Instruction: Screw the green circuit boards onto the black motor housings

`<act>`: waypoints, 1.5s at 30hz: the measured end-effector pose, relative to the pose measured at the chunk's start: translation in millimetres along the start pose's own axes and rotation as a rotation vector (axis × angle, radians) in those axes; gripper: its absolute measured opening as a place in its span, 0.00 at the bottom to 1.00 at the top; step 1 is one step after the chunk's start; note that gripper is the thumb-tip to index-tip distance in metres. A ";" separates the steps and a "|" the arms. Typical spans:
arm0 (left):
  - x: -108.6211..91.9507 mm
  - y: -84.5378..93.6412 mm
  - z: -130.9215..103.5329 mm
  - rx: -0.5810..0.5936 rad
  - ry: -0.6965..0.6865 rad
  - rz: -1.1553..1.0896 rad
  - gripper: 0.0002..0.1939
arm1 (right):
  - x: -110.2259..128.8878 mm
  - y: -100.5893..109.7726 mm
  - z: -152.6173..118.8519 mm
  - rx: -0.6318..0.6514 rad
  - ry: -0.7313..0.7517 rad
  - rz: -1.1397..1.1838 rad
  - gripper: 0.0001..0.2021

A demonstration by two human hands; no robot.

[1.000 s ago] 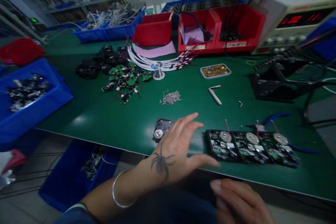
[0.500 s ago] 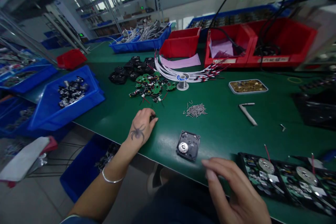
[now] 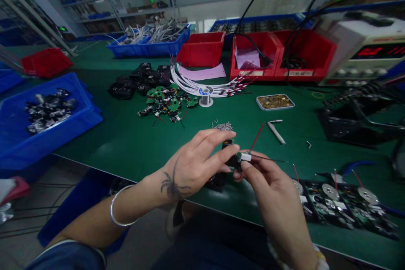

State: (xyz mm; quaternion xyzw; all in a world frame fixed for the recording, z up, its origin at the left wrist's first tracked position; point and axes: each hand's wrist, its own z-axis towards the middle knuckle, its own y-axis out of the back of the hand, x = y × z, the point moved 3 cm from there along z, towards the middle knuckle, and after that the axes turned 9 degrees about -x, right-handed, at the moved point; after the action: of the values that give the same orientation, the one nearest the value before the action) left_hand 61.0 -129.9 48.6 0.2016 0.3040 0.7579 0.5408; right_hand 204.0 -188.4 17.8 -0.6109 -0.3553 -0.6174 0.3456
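Near the front edge of the green table, my left hand (image 3: pixel 198 162) and my right hand (image 3: pixel 274 185) meet around a small black part (image 3: pixel 233 161) with a white connector and red and black wires. Fingers of both hands pinch it, hiding much of its shape. Below the left fingers lies a dark square housing (image 3: pixel 217 182), mostly covered. A pile of small metal pins (image 3: pixel 224 126) sits just behind my hands. To the right of my right hand is a row of dark housings with circuit boards (image 3: pixel 330 194) and silver discs.
Green circuit boards (image 3: pixel 173 103), black parts (image 3: pixel 139 80), white cables (image 3: pixel 190 86) and a solder spool (image 3: pixel 205 99) lie behind. A blue bin (image 3: pixel 79 109) stands left, red bins (image 3: pixel 202 50) at the back. A metal tray (image 3: pixel 275 102) and power supply (image 3: pixel 370 50) are at right.
My left hand has moved right from the table's left part to meet my right hand over the housing. Both now hold the small wired part. The view has shifted right.
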 end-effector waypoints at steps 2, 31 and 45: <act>0.9 -1.1 -1.3 -0.004 -0.038 0.022 0.12 | -2.9 0.3 -0.1 -0.006 -0.015 0.015 0.10; 82.4 -64.5 -9.3 0.229 0.438 -0.243 0.05 | -44.2 -14.9 30.5 -0.214 -0.086 0.139 0.12; 47.2 -47.7 6.5 0.023 0.088 -0.560 0.05 | -41.5 -16.4 30.7 -0.173 -0.069 0.038 0.11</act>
State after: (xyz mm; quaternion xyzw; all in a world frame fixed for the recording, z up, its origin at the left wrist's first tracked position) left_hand 82.7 -72.8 19.8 0.0827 0.3796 0.5834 0.7132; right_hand 206.2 -154.0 -23.9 -0.6662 -0.3005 -0.6176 0.2907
